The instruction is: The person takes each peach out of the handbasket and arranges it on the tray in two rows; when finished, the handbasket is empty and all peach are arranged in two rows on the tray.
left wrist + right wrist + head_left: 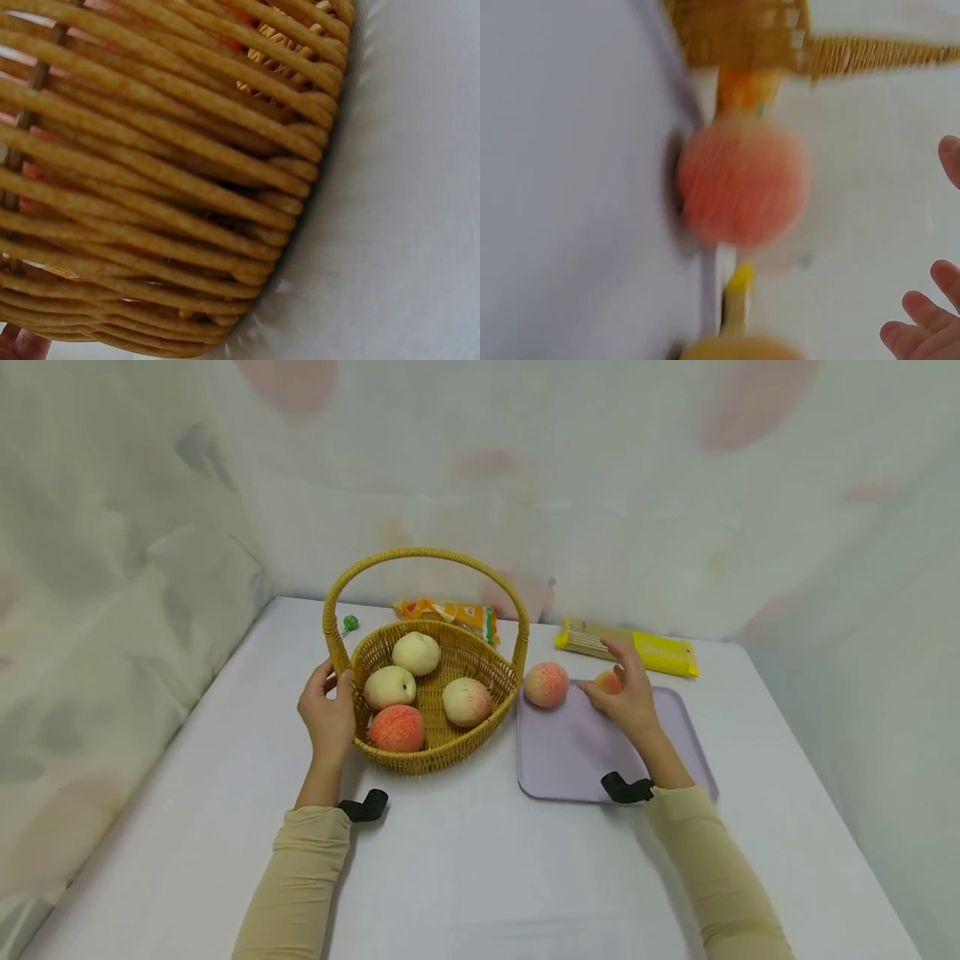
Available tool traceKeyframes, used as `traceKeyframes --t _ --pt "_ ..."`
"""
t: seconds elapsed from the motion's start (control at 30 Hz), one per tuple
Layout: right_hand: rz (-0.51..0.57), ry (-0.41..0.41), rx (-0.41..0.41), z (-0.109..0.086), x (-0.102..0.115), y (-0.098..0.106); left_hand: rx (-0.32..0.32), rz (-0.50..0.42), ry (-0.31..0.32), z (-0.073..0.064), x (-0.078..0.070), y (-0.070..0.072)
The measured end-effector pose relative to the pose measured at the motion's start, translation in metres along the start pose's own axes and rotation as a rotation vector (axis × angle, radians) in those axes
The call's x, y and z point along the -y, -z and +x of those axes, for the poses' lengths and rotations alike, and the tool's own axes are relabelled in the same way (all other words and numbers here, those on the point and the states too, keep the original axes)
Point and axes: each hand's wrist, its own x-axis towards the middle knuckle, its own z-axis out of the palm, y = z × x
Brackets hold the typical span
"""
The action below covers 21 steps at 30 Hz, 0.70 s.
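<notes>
My left hand (327, 714) grips the left rim of a woven basket (427, 764) near the foot of its arched handle. Inside lie two cream peaches, one of them this peach (416, 653), plus a pale pink-speckled peach (467, 702) and a red one (397, 729). In the left wrist view the basket's weave (150, 165) fills most of the picture. Above the lilac tray (558, 777) my right hand (630, 697) holds nothing, thumb and fingers apart. A pink peach (547, 684) sits at the tray's far left corner; another peach (607, 682) is partly hidden behind the right hand.
Behind the basket lies an orange snack packet (450, 614), with a green lollipop (350, 623) left of it. A yellow noodle packet (663, 653) lies beyond the tray. Patterned cloth walls (480, 468) stand along the back and sides of the white table.
</notes>
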Motion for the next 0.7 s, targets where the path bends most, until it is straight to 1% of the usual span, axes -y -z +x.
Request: traceKeyframes --t 0.1,0.17,0.27,0.33,0.4,0.5,0.6,0.63,0.7 --pt "0.1 0.042 0.025 -0.006 0.028 -0.016 0.004 -0.002 0.003 0.0 0.0 0.0" --pt "0.137 0.07 0.04 -0.009 0.046 -0.027 0.005 -0.008 0.0 0.0 0.0 0.0" --pt "0.188 0.124 0.077 -0.013 0.063 -0.046 0.003 -0.017 -0.002 0.001 0.0 0.0" --pt "0.208 0.169 0.116 -0.015 0.071 -0.06 0.002 -0.017 -0.001 0.002 0.0 0.0" --pt "0.226 0.218 0.164 -0.015 0.076 -0.075 0.001 -0.015 -0.002 0.002 0.0 0.001" --pt "0.26 0.27 0.229 -0.014 0.075 -0.1 0.005 -0.012 -0.003 0.001 -0.001 0.001" --pt "0.273 0.247 0.307 -0.013 0.071 -0.124 0.009 -0.01 -0.002 0.001 -0.001 0.0" --pt "0.262 0.227 0.341 -0.012 0.07 -0.132 0.01 -0.009 -0.002 0.001 -0.001 0.0" --pt "0.199 0.187 0.425 -0.009 0.072 -0.145 0.009 -0.009 -0.003 0.0 -0.001 0.0"
